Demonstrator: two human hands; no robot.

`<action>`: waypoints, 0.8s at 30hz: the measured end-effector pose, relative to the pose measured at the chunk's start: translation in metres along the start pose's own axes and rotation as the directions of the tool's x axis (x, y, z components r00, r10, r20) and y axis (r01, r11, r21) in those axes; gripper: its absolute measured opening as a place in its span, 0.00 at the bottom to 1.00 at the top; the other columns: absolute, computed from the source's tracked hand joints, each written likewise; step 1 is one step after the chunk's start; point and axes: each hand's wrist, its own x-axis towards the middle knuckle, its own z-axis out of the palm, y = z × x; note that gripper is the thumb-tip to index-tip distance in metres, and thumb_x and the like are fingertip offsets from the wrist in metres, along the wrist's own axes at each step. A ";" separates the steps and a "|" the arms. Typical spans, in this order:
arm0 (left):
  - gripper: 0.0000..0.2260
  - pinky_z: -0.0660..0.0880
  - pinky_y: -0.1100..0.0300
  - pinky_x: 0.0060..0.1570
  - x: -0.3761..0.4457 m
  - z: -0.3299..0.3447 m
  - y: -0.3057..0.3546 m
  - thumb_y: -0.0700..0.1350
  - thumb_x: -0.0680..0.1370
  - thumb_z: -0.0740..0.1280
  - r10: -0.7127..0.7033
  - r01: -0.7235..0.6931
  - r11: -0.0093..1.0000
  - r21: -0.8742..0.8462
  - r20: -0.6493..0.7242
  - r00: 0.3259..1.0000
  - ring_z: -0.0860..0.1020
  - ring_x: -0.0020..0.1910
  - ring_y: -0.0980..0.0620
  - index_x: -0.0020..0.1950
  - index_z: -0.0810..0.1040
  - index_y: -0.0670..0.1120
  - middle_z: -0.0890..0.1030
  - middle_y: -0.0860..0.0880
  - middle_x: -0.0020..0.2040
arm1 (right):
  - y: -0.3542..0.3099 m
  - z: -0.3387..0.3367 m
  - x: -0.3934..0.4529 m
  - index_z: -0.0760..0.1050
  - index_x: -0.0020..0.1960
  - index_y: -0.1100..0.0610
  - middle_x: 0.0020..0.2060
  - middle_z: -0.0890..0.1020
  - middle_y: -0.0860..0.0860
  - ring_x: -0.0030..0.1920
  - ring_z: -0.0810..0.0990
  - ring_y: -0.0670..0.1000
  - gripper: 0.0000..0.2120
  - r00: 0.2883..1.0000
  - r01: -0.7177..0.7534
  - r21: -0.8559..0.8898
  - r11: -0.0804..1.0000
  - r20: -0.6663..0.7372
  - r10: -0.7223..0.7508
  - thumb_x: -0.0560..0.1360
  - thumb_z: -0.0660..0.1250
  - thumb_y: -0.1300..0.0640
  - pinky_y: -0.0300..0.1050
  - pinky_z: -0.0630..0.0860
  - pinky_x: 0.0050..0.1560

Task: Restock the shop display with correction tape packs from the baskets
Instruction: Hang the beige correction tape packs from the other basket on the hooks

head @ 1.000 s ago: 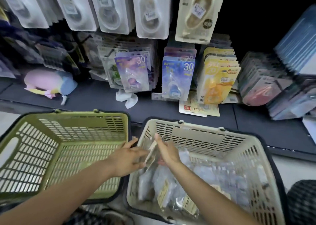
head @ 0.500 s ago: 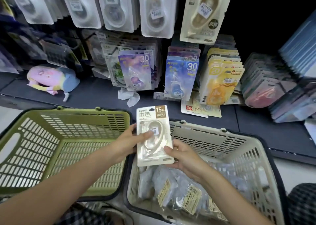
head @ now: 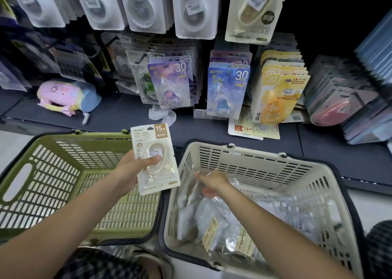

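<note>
Left hand holds one pack, right hand back in the basket.

Left hand [head: 129, 172] grips the beige carded 15M correction tape pack [head: 154, 159] upright over the gap between the olive-green plastic basket [head: 42, 172] and the cream plastic basket [head: 297, 185], face readable, likely parked for hanging. Right hand [head: 212, 182], which half a second ago steadied that pack, now dips among the clear-wrapped packs [head: 212, 221]; grip unclear.

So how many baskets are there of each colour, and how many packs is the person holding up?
Green basket: 1
Cream basket: 1
Cream pack marked 15M, held by the left hand: 1
Total: 3
The right hand reaches among the wrapped packs in the cream basket; whether it grips one cannot be told.
</note>
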 end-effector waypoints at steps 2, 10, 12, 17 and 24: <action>0.17 0.79 0.48 0.47 0.001 -0.001 0.000 0.35 0.73 0.70 0.005 -0.005 1.000 0.009 0.005 1.000 0.83 0.51 0.43 0.62 0.76 0.41 0.83 0.42 0.55 | -0.001 0.005 0.002 0.78 0.51 0.59 0.44 0.84 0.56 0.39 0.85 0.54 0.19 1.000 -0.025 0.011 1.000 0.001 0.025 0.72 0.70 0.44 0.50 0.83 0.44; 0.13 0.78 0.46 0.51 0.008 0.002 0.002 0.36 0.73 0.71 -0.001 0.001 1.000 0.031 0.000 1.000 0.83 0.51 0.43 0.57 0.78 0.45 0.84 0.44 0.53 | 0.017 -0.041 -0.045 0.76 0.51 0.67 0.45 0.83 0.60 0.39 0.84 0.52 0.06 0.996 -0.033 0.460 0.887 0.092 -0.010 0.75 0.65 0.69 0.42 0.80 0.33; 0.13 0.78 0.45 0.53 0.009 0.010 0.004 0.37 0.74 0.71 -0.009 0.011 0.999 0.043 -0.039 0.999 0.82 0.52 0.42 0.58 0.78 0.44 0.84 0.43 0.54 | 0.018 -0.058 -0.072 0.77 0.48 0.65 0.43 0.85 0.58 0.39 0.85 0.51 0.04 0.985 0.072 0.483 0.873 0.105 -0.140 0.76 0.66 0.64 0.39 0.79 0.34; 0.13 0.78 0.49 0.51 -0.003 0.050 0.029 0.42 0.77 0.68 0.052 -0.048 0.998 -0.041 0.114 0.992 0.83 0.52 0.45 0.62 0.77 0.45 0.84 0.45 0.55 | 0.004 -0.082 -0.112 0.75 0.52 0.60 0.46 0.85 0.56 0.46 0.85 0.54 0.04 0.915 0.351 0.538 0.767 -0.024 -0.402 0.78 0.63 0.61 0.44 0.81 0.42; 0.22 0.77 0.46 0.58 -0.021 0.111 0.092 0.43 0.72 0.71 0.279 -0.243 0.958 -0.156 0.281 0.918 0.82 0.56 0.44 0.65 0.74 0.44 0.83 0.44 0.57 | -0.054 -0.116 -0.132 0.77 0.55 0.45 0.52 0.84 0.49 0.54 0.82 0.50 0.13 0.803 0.581 0.513 0.633 -0.231 -0.550 0.73 0.67 0.41 0.54 0.78 0.56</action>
